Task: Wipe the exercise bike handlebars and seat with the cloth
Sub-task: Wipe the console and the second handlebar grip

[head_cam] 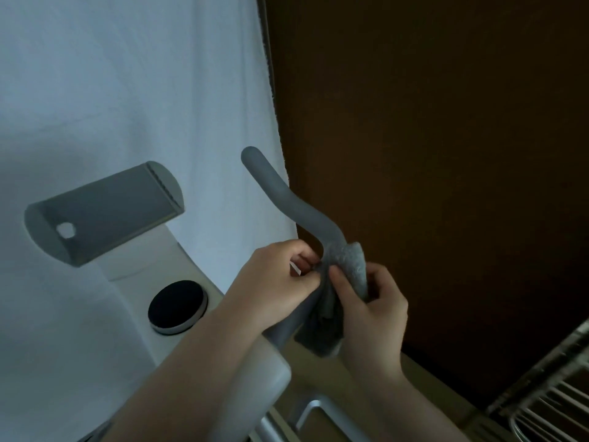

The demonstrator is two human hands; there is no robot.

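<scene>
Handlebar (288, 202): a grey padded bar that curves up and to the left, its rounded tip near the edge of a white sheet (111, 90) hanging behind; the lower part runs down between the two hands.
Cloth (345, 266): grey and fuzzy, bunched around the handlebar at its bend, with a loose end hanging down below the hands.
Left hand (280, 282): on the left side of the bar, fingers curled in and pinching the cloth's edge where it meets the bar.
Right hand (376, 307): on the right side, thumb and fingers closed on the cloth, pressing it against the bar.
Small white strip (294, 269): shows between the left fingers; what it is cannot be told.
Screen holder (105, 212): a grey wedge-shaped piece with a round hole, left of the handlebar, well apart from the hands.
Round knob (177, 306): black top with a pale rim, set on the bike's white body just left of the left forearm.
Seat: not in view.
Wall (446, 122): dark brown, behind the right hand.
Wire rack (548, 406): pale metal bars in the lower right corner.
</scene>
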